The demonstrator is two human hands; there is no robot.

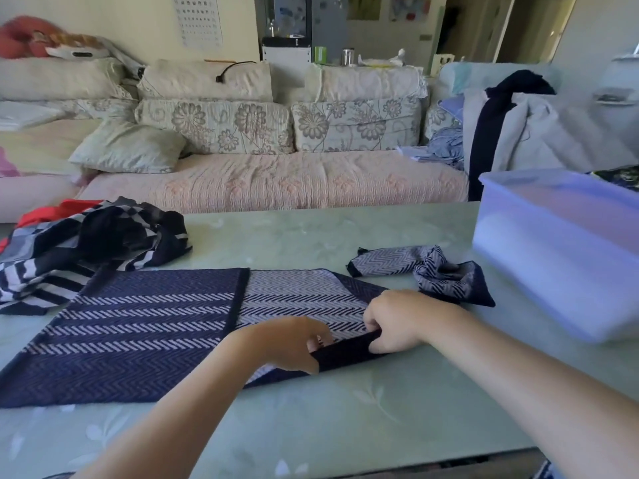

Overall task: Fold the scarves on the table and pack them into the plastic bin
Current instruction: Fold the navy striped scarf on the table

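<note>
L grip: pinching navy scarf hem
R grip: pinching same hem
Risk: uneven pull could skew fold

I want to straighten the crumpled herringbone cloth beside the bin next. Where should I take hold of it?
Likely its flat left end, pinched from the left by the dark border. That part of the crumpled herringbone cloth lies spread on the table, away from the plastic bin; the right part is bunched up near the bin.

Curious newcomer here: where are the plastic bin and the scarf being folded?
plastic bin (539,271), head view, near wall.
navy herringbone scarf (138,333), head view, flat left part.
</note>
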